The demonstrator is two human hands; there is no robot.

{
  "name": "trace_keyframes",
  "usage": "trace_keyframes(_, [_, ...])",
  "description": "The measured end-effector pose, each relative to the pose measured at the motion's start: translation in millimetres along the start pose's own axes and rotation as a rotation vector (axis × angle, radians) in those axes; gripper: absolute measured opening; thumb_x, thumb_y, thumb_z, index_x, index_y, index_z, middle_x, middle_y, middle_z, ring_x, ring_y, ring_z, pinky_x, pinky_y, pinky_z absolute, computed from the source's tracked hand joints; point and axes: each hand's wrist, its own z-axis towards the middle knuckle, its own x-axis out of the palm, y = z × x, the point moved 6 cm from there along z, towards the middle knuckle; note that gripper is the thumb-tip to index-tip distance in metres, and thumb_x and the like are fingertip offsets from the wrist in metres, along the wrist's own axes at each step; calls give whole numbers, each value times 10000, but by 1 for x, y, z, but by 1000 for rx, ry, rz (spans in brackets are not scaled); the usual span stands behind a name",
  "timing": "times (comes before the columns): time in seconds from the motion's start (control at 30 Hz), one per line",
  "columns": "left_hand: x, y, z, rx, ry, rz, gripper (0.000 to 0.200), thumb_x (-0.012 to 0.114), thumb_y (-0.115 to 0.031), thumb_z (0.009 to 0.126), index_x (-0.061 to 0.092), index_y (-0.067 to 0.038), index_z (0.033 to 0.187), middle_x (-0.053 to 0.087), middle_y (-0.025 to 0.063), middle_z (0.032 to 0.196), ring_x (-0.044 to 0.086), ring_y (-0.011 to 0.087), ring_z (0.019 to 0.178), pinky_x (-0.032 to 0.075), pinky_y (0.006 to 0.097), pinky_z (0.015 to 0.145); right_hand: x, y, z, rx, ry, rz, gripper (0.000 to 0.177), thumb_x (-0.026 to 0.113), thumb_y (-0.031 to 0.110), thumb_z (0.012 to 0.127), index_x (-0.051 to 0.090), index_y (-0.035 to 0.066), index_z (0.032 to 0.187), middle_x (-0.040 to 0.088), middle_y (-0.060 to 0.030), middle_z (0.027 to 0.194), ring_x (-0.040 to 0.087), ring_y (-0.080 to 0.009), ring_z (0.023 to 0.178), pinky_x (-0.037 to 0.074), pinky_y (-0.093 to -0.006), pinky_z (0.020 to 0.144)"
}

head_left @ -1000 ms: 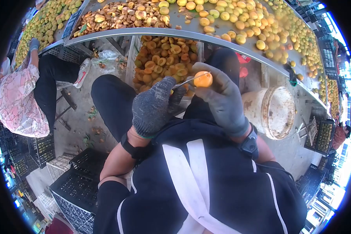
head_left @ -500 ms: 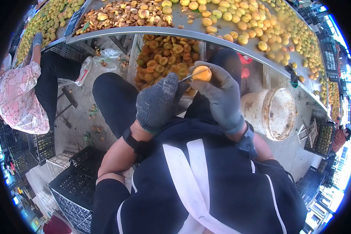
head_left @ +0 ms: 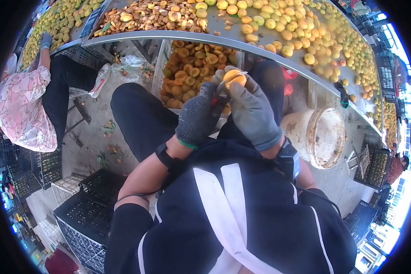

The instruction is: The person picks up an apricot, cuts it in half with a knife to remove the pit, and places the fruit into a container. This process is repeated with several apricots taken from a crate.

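Note:
Gloved in grey, my left hand (head_left: 196,114) is closed around a small knife (head_left: 218,97), whose thin blade reaches into an orange apricot (head_left: 235,81). My right hand (head_left: 255,112), also in a grey glove, grips that apricot between thumb and fingers. The blade's end shows past the fruit's upper right side. Both hands are close together above my lap. Just beyond them, a crate (head_left: 162,61) between my knees holds many halved apricots (head_left: 187,68).
A metal-edged table (head_left: 169,35) in front bears whole apricots (head_left: 301,34) and a heap of pits (head_left: 146,18). A stained white bucket (head_left: 326,137) lies at right. Black crates (head_left: 84,214) stand at left. Another person in a pink patterned top (head_left: 25,109) sits at far left.
Both hands have moved slightly, with the apricot a little higher and the right hand turned. The knife blade now sits across the fruit at a different angle.

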Motion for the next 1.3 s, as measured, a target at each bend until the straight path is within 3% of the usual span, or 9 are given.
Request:
trace_keyframes(0.3, [3,14,9,-24,114,346,295,667,-157,849,544,-66,1102,657,184,797,656,387,737,512,456,599,-11,-1,5,46,-115,-101,290,566,152,981,574,7,1231,622,-40,1143,563,-109,1086,408,-225,974])
trace_keyframes(0.37, [5,17,8,-27,110,234,299,664,-154,850,549,-73,1114,661,176,799,658,382,740,516,456,613,-12,0,5,61,-119,-118,338,502,104,966,528,-24,1278,589,-172,1249,538,-249,1207,393,-373,1063])
trace_keyframes(0.6, [0,12,3,-122,224,201,349,667,-169,858,543,-43,1159,660,204,875,658,383,824,526,443,676,0,16,1,-54,16,-515,424,432,-3,889,480,-41,1308,558,-213,1275,514,-312,1240,389,-440,1073])
trace_keyframes(0.67, [-4,9,1,-66,169,156,300,639,-198,873,528,-47,1108,656,200,821,659,380,792,513,456,658,1,12,0,88,-4,52,453,427,-19,880,444,-35,1332,565,-197,1244,558,-314,1181,422,-446,1051])
trace_keyframes(0.7, [-6,10,0,-64,172,156,300,639,-198,873,528,-47,1108,656,200,821,659,380,792,513,456,658,-1,11,0,86,-5,53,453,427,-19,880,444,-35,1332,565,-197,1244,558,-314,1181,422,-446,1051])
trace_keyframes(0.77, [-12,10,1,-45,147,-53,346,700,-150,863,540,-27,1144,645,177,880,668,307,815,519,378,701,-10,19,1,-31,-39,-211,364,450,-36,910,472,12,1270,543,-133,1225,638,-234,1009,533,-322,910])
trace_keyframes(0.97, [-34,13,13,-101,125,-256,295,694,-91,862,544,-49,1112,582,41,859,568,131,772,490,289,706,-1,22,-6,78,45,-719,298,521,-2,893,509,20,1189,578,-116,1142,652,-211,933,527,-281,865])
trace_keyframes(1.17, [-21,14,8,-138,111,-424,283,688,-114,879,555,-59,1123,577,12,871,555,92,764,476,243,683,21,20,-18,-168,272,-1419,324,632,77,833,516,27,1131,612,-209,877,643,-350,862,496,-368,740])
trace_keyframes(1.3, [-15,18,1,-231,118,-492,288,684,-119,884,556,-68,1137,577,6,885,546,78,755,466,223,674,11,2,-17,-201,300,-1413,322,647,103,830,520,34,1119,610,-220,848,630,-380,817,490,-396,699])
